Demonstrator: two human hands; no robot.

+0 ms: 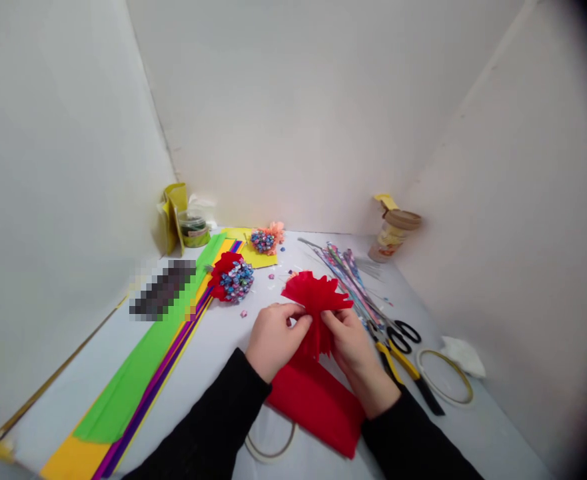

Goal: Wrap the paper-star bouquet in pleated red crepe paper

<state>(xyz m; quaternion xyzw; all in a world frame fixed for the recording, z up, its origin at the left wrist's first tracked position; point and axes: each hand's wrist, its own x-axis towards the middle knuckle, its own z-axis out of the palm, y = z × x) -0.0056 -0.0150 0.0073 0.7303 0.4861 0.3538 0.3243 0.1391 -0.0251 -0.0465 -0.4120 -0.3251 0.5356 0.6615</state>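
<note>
A piece of red pleated paper (317, 293) with a jagged, fanned-out top is pinched at its middle between both hands. My left hand (279, 337) grips it from the left with thumb and fingertips. From the right, my right hand (350, 347) has its fingers closed on the same piece. Its lower part hangs down between the hands. Beneath lies a folded sheet of red paper (318, 410) on the white table. Left of the hands sits a bunch of blue and pink beads with red paper (236, 280) around its far side.
Long green (138, 373), orange and purple paper strips lie left. Black-handled scissors (400, 337), yellow-handled pliers (413, 370), patterned strips (348, 273) and a tape ring (446, 378) lie right. A cup (394, 235), jar (194, 228) and peach bunch (268, 239) stand farther back, near white walls.
</note>
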